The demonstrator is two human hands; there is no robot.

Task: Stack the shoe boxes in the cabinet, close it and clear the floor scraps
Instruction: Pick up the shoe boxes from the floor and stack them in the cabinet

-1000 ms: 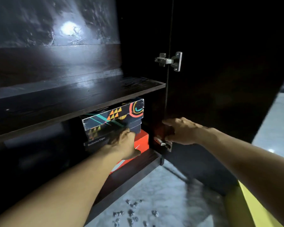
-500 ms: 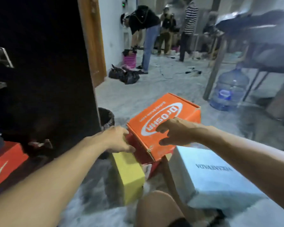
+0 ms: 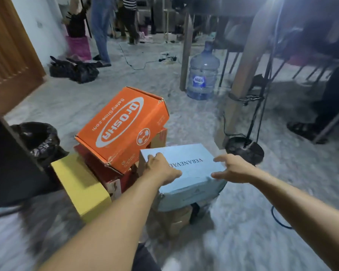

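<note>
Both hands are on the pale blue box: the left hand lies over its near left corner, fingers curled over the lid edge, while the right hand reaches its right edge with fingers spread and thumb against the lid's near edge. Gripping opposite sides like this looks meant to lift the box level. It sits on top of a brown carton on the floor. At ten o'clock from the hands the orange box rests tilted on a red box, with a yellow box at nine o'clock and the dark cabinet door beyond it. Half a second ago both hands were on the orange box; now they have shifted to the blue one, and the orange box lies untouched
</note>
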